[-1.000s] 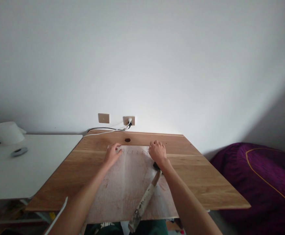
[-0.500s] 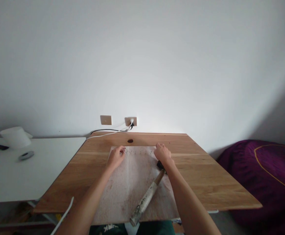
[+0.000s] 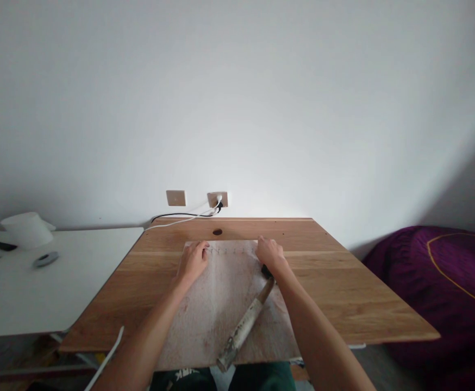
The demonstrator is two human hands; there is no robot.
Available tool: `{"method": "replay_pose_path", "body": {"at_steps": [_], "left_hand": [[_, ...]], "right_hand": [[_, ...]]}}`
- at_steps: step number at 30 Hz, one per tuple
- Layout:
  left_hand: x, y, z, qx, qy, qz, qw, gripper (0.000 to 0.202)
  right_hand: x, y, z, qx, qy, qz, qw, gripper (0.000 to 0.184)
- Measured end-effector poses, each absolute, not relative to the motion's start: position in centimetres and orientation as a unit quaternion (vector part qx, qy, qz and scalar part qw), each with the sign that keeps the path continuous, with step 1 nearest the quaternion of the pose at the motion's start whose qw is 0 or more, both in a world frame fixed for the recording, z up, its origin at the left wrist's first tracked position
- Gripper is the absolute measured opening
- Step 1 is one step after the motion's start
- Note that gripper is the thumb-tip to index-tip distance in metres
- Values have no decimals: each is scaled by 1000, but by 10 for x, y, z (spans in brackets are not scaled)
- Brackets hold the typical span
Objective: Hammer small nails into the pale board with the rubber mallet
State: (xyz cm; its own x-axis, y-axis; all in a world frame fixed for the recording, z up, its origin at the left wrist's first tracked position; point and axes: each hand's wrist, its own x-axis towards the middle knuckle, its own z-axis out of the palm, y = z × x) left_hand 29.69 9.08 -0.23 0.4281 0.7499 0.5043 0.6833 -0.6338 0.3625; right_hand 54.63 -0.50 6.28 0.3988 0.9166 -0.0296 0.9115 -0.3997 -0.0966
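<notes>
A pale worn board [image 3: 221, 304] lies flat on the wooden desk [image 3: 343, 293], with a row of small nails along its far edge. My left hand [image 3: 192, 259] rests on the board's far left corner, fingers curled near the first nails. Near the far right corner, my right hand [image 3: 270, 254] lies with its fingers bent over the edge. A hammer [image 3: 243, 328] with a paint-stained wooden handle lies diagonally on the board, its dark head partly hidden under my right wrist. What either hand pinches, if anything, is too small to see.
A white table [image 3: 37, 288] stands to the left with a white lampshade-like object [image 3: 27, 228], a grey tape roll [image 3: 45, 258] and small tools. Wall sockets [image 3: 217, 199] with a white cable sit behind the desk. A purple beanbag [image 3: 445, 288] is on the right.
The view shifted slightly; both hands stayed at the board's far edge, moving only a little. The hammer has not moved on the board.
</notes>
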Motion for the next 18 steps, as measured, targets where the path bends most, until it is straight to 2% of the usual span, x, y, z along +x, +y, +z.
{"method": "replay_pose_path", "body": {"at_steps": [5, 13, 18], "left_hand": [[296, 91, -4, 848, 416, 324, 47, 31], [297, 91, 1, 835, 451, 312, 42, 14], [297, 90, 4, 823, 483, 299, 30, 17]], "right_hand": [[549, -4, 62, -838, -543, 44, 37, 40], [550, -3, 62, -837, -543, 55, 43, 41], [548, -4, 62, -839, -540, 55, 45, 40]]}}
